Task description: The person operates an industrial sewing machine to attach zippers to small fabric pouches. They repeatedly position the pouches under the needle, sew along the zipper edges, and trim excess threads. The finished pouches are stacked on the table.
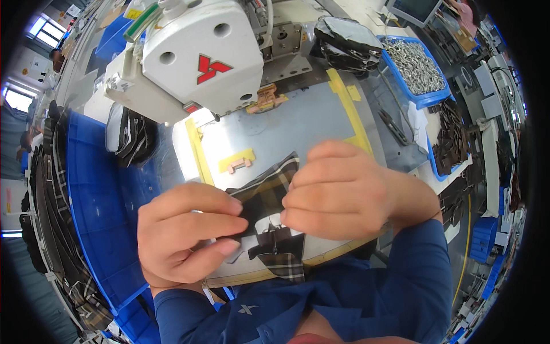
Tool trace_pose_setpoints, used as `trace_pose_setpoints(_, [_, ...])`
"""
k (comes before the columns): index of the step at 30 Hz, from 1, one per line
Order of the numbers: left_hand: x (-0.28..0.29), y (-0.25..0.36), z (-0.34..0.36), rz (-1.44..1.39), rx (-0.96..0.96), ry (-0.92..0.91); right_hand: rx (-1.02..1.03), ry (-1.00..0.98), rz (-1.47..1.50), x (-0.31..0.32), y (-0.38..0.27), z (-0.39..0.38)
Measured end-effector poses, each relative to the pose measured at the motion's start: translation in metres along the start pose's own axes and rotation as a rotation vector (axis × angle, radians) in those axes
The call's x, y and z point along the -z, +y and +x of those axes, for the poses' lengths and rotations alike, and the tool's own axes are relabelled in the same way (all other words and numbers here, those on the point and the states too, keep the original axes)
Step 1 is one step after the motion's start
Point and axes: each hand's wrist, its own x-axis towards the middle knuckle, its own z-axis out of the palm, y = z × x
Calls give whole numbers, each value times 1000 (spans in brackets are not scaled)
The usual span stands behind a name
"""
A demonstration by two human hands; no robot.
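With my left hand (186,232) half open and right hand (346,192) curled, their grip unclear, I should keep the plaid cloth (274,188) between them flat.

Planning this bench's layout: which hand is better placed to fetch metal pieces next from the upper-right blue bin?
Probably the right hand, nearer the blue bin; the left hand is farther, on the plaid fabric's other side.

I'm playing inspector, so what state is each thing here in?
Left grip: thumb and fingers apart
Right grip: fingers curled, thumb hidden
Plaid cloth: between the grips, partly covered
Blue box: open, heaped with metal pieces
Black bundle: looks wrapped in clear plastic
Sewing machine: can't tell whether it's running
Screen: can't tell if on
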Motion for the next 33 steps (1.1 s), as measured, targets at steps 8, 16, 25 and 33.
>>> trace_pose_setpoints(8, [-8,-3,1,300,-219,-25,-11,-34,16,0,-3,3])
trace_pose_setpoints(16, [-16,5,-2,580,-299,50,-15,-29,-5,-2,-3,5])
trace_pose_setpoints(25, [-13,2,0,415,-358,154,-30,-40,29,-4,-5,5])
trace_pose_setpoints(33, [-16,-7,-3,441,-386,146,-19,-41,52,-5,-6,5])
